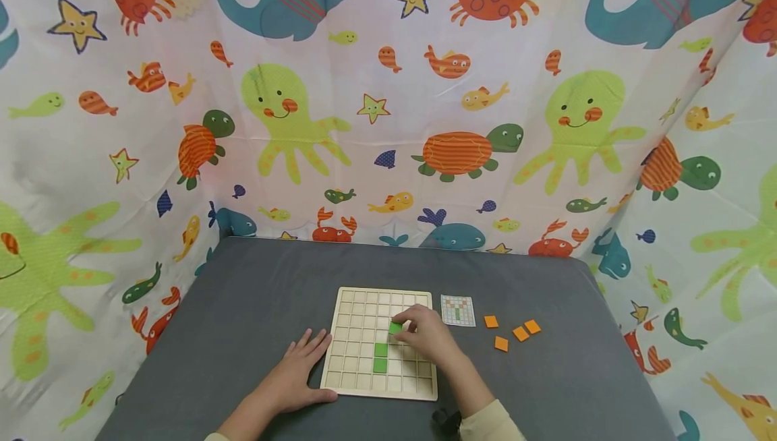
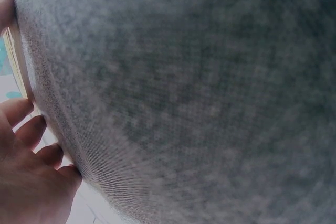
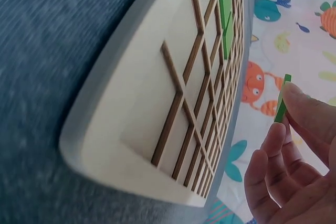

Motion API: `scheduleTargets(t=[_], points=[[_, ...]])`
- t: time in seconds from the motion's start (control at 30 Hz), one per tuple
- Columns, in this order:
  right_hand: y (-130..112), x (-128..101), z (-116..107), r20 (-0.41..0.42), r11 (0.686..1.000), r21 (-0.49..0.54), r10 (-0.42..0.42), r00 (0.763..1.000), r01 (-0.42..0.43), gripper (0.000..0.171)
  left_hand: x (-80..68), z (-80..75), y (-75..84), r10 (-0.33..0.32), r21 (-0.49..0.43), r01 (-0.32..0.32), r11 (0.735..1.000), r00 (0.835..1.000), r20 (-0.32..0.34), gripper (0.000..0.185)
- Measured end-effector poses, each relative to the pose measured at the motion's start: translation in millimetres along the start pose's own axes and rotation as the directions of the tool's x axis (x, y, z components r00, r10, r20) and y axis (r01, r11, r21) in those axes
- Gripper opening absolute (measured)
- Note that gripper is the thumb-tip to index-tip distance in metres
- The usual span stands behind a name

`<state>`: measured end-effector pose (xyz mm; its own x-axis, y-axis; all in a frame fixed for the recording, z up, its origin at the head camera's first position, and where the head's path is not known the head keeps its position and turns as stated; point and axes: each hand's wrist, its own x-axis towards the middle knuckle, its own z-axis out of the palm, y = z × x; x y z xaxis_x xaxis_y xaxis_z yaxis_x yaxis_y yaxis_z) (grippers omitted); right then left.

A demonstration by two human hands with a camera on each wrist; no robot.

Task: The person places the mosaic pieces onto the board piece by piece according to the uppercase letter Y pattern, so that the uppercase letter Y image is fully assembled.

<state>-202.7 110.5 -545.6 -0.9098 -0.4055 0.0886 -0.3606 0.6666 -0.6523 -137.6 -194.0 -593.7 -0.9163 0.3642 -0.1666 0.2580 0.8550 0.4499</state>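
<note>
The hands work at a wooden grid board (image 1: 380,342) on a grey tabletop (image 1: 243,306): the left hand (image 1: 297,373) lies flat with fingers spread and relaxed, grasping nothing, against the board's near-left edge, apparently to keep it from sliding, while the right hand (image 1: 427,336) pinches a green tile (image 1: 396,327) between thumb and fingertips (image 3: 299,103) and holds it over the cells just right of the board's middle. The right-wrist view shows the tile on edge and clear of the board, so it is not yet seated in a cell. Behind and to both sides hangs a sea-creature curtain (image 1: 388,104) of whales, crabs and octopuses. The shallow square cells of the board already hold two green tiles (image 1: 380,357), one directly nearer than the other in the same column, just nearer than the pinched piece; the remaining visible cells appear bare. To the right of the board's far corner lies a small pattern card (image 1: 457,310), probably the guide for the layout, and further right four orange tiles (image 1: 512,333) lie loosely grouped within reach.
</note>
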Motion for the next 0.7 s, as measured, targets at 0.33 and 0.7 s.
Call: scheduleTargets(t=[0.33, 0.7], points=[[-7.7, 6.4, 12.9, 0.028, 1.000, -0.025, -0.002, 1.000, 0.002, 0.027, 0.0, -1.3, 0.1, 0.000, 0.000, 0.000, 1.000, 1.000, 0.006, 0.116], [-1.4, 16.4, 31.1, 0.092, 0.998, 0.005, 0.064, 0.994, -0.065, 0.025, -0.7, -1.9, 1.5, 0.014, -0.013, -0.014, 1.000, 1.000, -0.007, 0.114]])
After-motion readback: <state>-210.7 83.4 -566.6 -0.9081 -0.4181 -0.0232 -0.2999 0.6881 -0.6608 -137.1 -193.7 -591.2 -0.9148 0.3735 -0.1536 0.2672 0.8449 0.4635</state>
